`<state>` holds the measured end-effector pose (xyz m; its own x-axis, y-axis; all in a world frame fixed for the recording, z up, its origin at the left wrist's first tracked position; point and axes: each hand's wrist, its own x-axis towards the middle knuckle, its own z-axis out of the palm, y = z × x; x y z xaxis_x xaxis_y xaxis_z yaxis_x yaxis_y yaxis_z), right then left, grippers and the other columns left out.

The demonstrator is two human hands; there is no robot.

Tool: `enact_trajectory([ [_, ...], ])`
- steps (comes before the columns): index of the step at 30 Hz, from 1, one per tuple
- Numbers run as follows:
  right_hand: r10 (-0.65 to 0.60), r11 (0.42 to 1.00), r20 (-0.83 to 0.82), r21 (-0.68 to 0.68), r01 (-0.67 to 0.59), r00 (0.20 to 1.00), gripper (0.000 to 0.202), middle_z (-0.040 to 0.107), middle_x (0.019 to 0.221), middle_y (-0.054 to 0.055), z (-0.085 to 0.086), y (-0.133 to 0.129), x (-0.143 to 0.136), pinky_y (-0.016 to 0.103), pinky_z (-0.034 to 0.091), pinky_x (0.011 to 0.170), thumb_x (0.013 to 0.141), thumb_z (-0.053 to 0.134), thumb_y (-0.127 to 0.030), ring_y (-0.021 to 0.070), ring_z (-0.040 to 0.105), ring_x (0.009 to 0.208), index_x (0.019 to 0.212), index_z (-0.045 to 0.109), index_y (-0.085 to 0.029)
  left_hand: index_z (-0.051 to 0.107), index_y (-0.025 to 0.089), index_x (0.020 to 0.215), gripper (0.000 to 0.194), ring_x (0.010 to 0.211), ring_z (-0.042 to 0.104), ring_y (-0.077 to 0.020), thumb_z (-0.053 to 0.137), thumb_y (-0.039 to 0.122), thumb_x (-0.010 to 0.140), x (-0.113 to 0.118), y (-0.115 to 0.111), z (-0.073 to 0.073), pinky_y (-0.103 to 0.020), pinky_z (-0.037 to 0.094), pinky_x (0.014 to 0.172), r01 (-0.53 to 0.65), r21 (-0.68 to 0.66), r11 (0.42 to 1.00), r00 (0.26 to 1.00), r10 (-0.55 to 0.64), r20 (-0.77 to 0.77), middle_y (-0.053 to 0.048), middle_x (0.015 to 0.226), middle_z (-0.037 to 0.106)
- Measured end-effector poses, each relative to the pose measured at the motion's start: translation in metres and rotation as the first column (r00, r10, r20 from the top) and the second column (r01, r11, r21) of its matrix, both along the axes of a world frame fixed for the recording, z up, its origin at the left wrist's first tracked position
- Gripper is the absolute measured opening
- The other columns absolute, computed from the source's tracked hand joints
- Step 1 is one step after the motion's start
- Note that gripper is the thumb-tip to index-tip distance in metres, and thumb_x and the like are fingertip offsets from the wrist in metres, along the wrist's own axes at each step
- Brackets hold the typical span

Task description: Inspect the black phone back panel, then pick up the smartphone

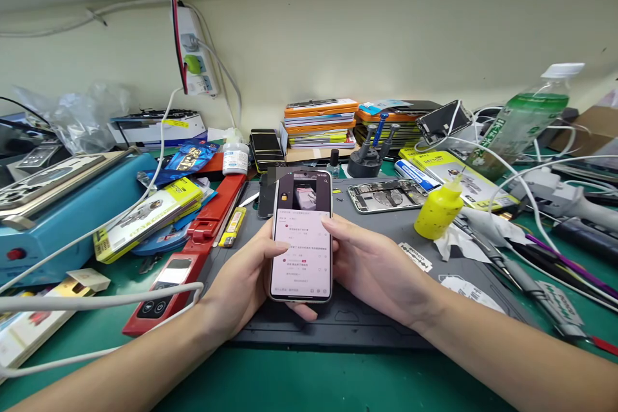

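Observation:
A lit smartphone [300, 251] is held upright over the grey work mat [376, 322], its screen showing a small picture above lines of text. My left hand [246, 273] grips its left side, thumb over the screen's edge and fingers tucked behind. On the other side my right hand [371, 264] is closed around the phone's right edge, with the thumb at the screen; most of its fingers are hidden behind the phone. Beyond the right hand lies an opened phone [386, 195] with its inside exposed. A dark phone part [266, 196] lies just behind the held phone.
At left are a blue machine [62, 219], a red tool with a display [167, 286] and white cables. A yellow bottle [438, 211], razor blades and a soldering-iron-like pen [541, 299] lie right. Behind stand stacked boxes [321, 122], a screwdriver holder [364, 161] and a green-labelled drink bottle [524, 122].

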<state>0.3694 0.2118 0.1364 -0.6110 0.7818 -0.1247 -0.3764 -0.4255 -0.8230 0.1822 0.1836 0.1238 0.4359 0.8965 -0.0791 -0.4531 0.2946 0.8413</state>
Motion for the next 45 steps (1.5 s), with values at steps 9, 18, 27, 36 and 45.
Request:
enact_trajectory([
  [9,-0.004,1.0,0.014,0.007,0.003,1.0,0.022,0.047,0.084,0.0,0.0005,-0.0008,-0.0003,0.032,0.043,0.082,0.096,0.057,-0.038,0.0198,0.05,0.089,0.108,0.067,-0.023,0.035,0.032,0.149,0.057,0.11,0.066,-0.0346,0.047,0.026,0.093,0.0008,-0.0008,0.0003,-0.042,0.065,0.056,-0.009,-0.006,1.0,1.0,0.009,-0.013,-0.011,0.132,0.065],
  [18,0.002,1.0,0.006,0.01,-0.002,1.0,0.023,0.046,0.084,0.0,0.0006,-0.0012,-0.0002,0.032,0.042,0.082,0.097,0.056,-0.038,0.0187,0.05,0.088,0.111,0.066,-0.022,0.037,0.03,0.148,0.054,0.11,0.065,-0.0362,0.048,0.032,0.095,0.0011,0.0008,-0.001,-0.044,0.064,0.056,-0.018,-0.006,1.0,0.999,0.018,-0.03,-0.013,0.133,0.064],
  [27,0.005,1.0,0.005,0.0,-0.005,1.0,0.026,0.054,0.09,0.002,0.0007,-0.0009,-0.0001,0.032,0.043,0.085,0.096,0.056,-0.037,0.0204,0.053,0.096,0.117,0.067,-0.025,0.052,0.023,0.138,0.045,0.116,0.062,-0.0386,0.046,0.04,0.097,0.0021,0.0009,0.0018,-0.047,0.065,0.059,-0.029,-0.037,0.999,1.0,0.029,-0.007,-0.014,0.133,0.064],
  [36,0.018,1.0,0.013,0.012,-0.018,1.0,0.023,0.058,0.096,0.002,0.0024,-0.0016,-0.0009,0.035,0.042,0.089,0.097,0.056,-0.038,0.0205,0.054,0.099,0.112,0.066,-0.024,0.055,0.021,0.136,0.045,0.116,0.062,-0.0396,0.045,0.039,0.097,0.0025,0.0017,0.0001,-0.048,0.065,0.058,-0.021,-0.045,0.999,1.0,0.022,0.022,-0.014,0.13,0.067],
  [45,0.005,1.0,0.006,-0.006,-0.005,1.0,0.022,0.057,0.09,0.001,0.0019,-0.0008,-0.0005,0.031,0.044,0.082,0.095,0.059,-0.038,0.0187,0.055,0.092,0.112,0.067,-0.025,0.04,0.026,0.147,0.052,0.115,0.063,-0.0382,0.047,0.034,0.096,0.001,0.0009,-0.0017,-0.046,0.065,0.058,-0.015,-0.016,1.0,1.0,0.015,0.005,-0.014,0.134,0.064],
])
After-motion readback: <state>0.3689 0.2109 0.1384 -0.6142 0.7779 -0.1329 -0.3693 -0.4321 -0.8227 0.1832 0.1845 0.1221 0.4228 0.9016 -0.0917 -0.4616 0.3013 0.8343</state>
